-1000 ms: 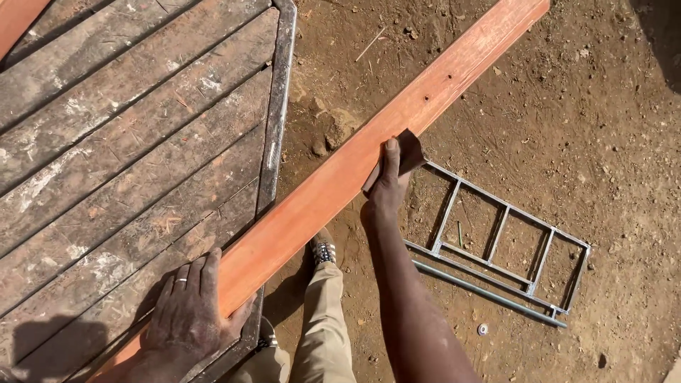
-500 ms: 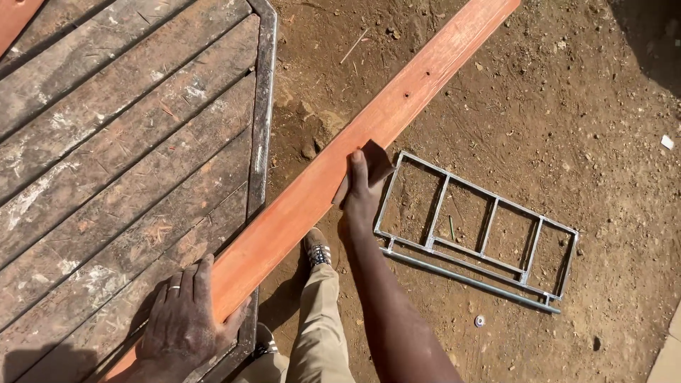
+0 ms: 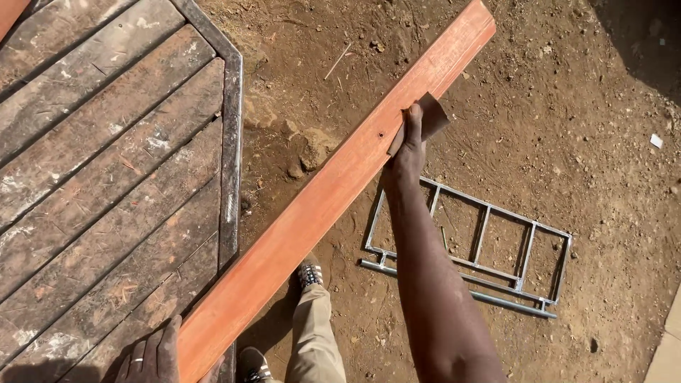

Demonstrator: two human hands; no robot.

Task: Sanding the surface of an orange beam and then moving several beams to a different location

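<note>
Right hand [image 3: 408, 152] slid farther up plank [image 3: 333, 191], over dirt ground [image 3: 567, 106].

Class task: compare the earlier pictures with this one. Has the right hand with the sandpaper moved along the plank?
Yes. The right hand with the sandpaper has slid up the orange plank, toward its far end, farther from the left hand.

No packages, labels, signs or screens show here. The only candidate is a small white scrap [image 3: 656, 140] lying on the bare dirt ground [image 3: 567, 106] near the right edge, well apart from everything else; it may be a bit of paper or wrapper, but it is too small to tell.
</note>
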